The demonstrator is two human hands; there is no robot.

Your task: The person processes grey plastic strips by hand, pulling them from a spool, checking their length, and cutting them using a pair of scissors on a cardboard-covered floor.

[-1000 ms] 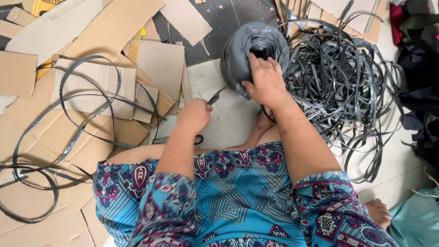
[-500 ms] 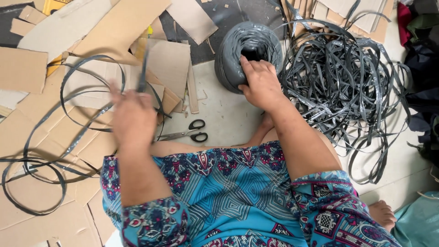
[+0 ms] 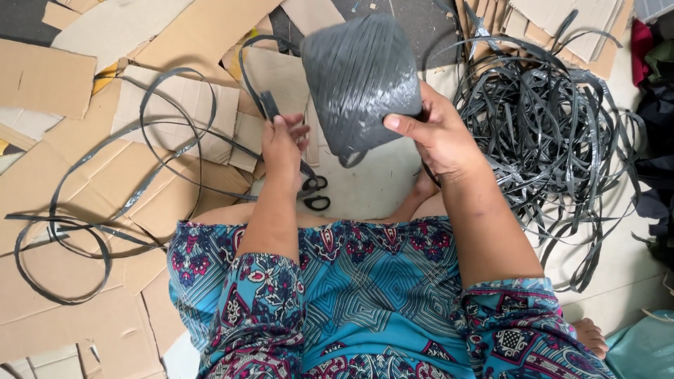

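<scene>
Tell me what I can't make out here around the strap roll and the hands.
Head view only:
- The far side of the grey strap roll faces away; the right hand covers its lower right edge.
- The blades of the scissors are hidden behind the left hand.
- Where the strap in the left hand joins the roll cannot be traced.
- The strap tangle hides the floor beneath it.

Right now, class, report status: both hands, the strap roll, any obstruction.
Right hand grips grey strap roll, lifted. Left hand pinches loose strap. Scissors lie below; tangled strap pile beside.
</scene>
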